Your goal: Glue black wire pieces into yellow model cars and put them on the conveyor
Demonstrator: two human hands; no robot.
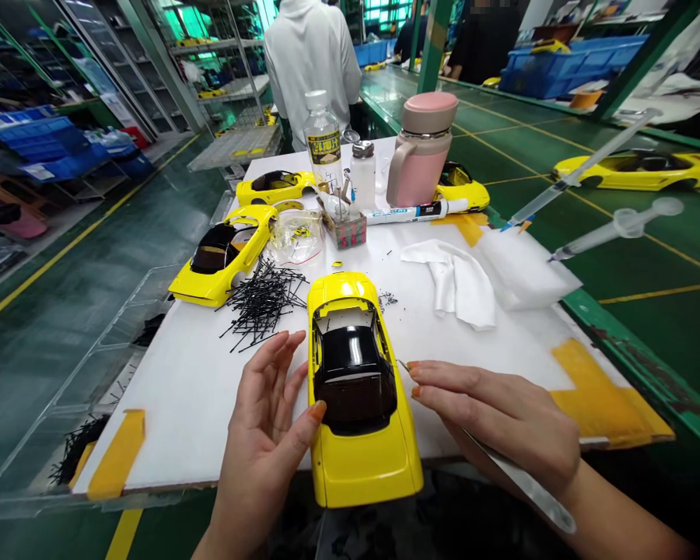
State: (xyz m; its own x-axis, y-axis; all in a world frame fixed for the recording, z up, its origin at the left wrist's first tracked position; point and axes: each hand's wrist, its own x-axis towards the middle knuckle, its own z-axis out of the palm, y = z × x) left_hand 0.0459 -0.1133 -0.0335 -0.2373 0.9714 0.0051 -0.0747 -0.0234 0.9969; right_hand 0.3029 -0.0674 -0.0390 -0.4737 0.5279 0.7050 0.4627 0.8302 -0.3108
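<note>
A yellow model car body [369, 459] with a black roof and dark rear window lies at the front edge of the white board, its near end overhanging. My left hand [271, 412] holds it from the left, thumb on the edge beside the rear window, other fingers curved along its side. My right hand [490, 412] is closed around metal tweezers [522, 482]. Their fine tip points at the car's right side; whether it touches or carries anything is too small to tell. Tiny black bits [388, 299] lie beyond the car, and a heap of thin black sticks [262, 299] lies left.
More yellow car bodies [225, 253] stand on the board [175, 389]. Behind are a plastic bottle [325, 144], a pink mug [423, 152] and a marker pen [414, 211]. Right are a white cloth [452, 280] and syringes [618, 229]. A person [312, 62] stands beyond.
</note>
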